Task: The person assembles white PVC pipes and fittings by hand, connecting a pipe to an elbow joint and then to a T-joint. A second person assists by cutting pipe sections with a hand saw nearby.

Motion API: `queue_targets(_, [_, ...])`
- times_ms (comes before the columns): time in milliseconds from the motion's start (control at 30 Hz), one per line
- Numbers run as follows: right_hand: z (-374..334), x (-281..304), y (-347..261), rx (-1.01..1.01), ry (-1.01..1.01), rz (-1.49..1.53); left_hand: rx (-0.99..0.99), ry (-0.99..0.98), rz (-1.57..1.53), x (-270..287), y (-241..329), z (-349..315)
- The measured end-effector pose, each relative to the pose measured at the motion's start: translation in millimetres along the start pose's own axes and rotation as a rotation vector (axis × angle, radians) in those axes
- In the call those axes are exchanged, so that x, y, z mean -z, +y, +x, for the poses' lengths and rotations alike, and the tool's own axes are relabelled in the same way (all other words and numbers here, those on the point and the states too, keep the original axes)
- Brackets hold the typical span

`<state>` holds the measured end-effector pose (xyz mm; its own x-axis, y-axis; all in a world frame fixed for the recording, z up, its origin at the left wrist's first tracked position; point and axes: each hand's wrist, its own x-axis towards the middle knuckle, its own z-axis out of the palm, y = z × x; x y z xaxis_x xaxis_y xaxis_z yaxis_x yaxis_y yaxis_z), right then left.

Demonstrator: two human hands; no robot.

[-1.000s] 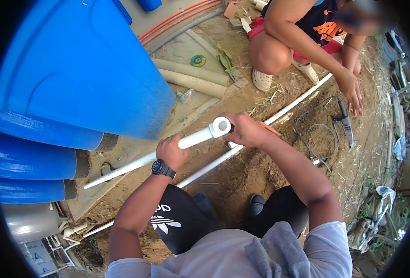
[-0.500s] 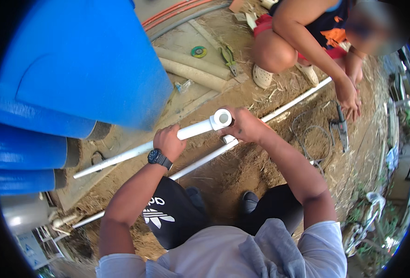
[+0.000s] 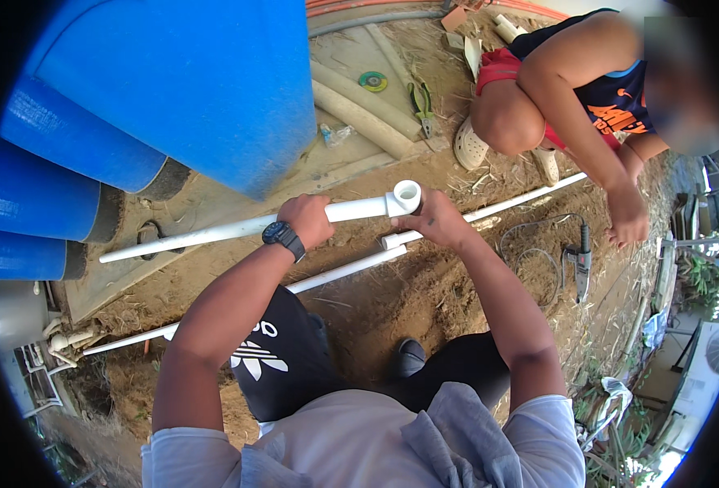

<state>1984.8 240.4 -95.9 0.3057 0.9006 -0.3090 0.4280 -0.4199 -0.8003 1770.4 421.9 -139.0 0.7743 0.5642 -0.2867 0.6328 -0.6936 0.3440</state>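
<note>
My left hand [image 3: 307,221], with a black watch on its wrist, is closed round a long white plastic pipe [image 3: 213,233]. A white elbow-like pipe fitting [image 3: 407,195] sits on the pipe's right end, its round opening facing up. My right hand [image 3: 434,218] grips that fitting from the right, thumb below it and some fingers hidden behind. Beneath my hands, a white pipe [image 3: 347,270] lies along the dirt. Its right end is beside the socket end [image 3: 392,241] of another white pipe [image 3: 522,200] running toward the far right.
Large blue drums [image 3: 189,89] stand at the left. A person [image 3: 571,89] squats at the far right, one hand near a corded power tool [image 3: 579,264]. Green-handled pliers [image 3: 423,106], a cutting disc [image 3: 372,81] and thick beige pipes [image 3: 363,114] lie on the slab.
The view has shifted, and the held pipe lies flatter across it. Its fitting's opening has turned slightly. Both my hands keep hold. The other person's hands have drawn together above the power tool.
</note>
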Motion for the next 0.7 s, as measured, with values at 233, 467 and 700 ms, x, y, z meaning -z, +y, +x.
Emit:
queue_targets(233, [3.7, -3.9, 8.4, 0.001, -0.009, 0.032, -0.02, -0.064, -0.018, -1.6, -5.3, 6.9])
queue_targets(467, [1.2, 9.8, -3.8, 0.018, -0.05, -0.04, -0.013, -0.067, -0.081, -1.3, -11.3, 10.5])
queue_targets(700, [-13.1, 53.8, 3.3, 0.001, 0.459, -0.443, 0.009, 0.028, -0.081, -6.0, -17.0, 13.1])
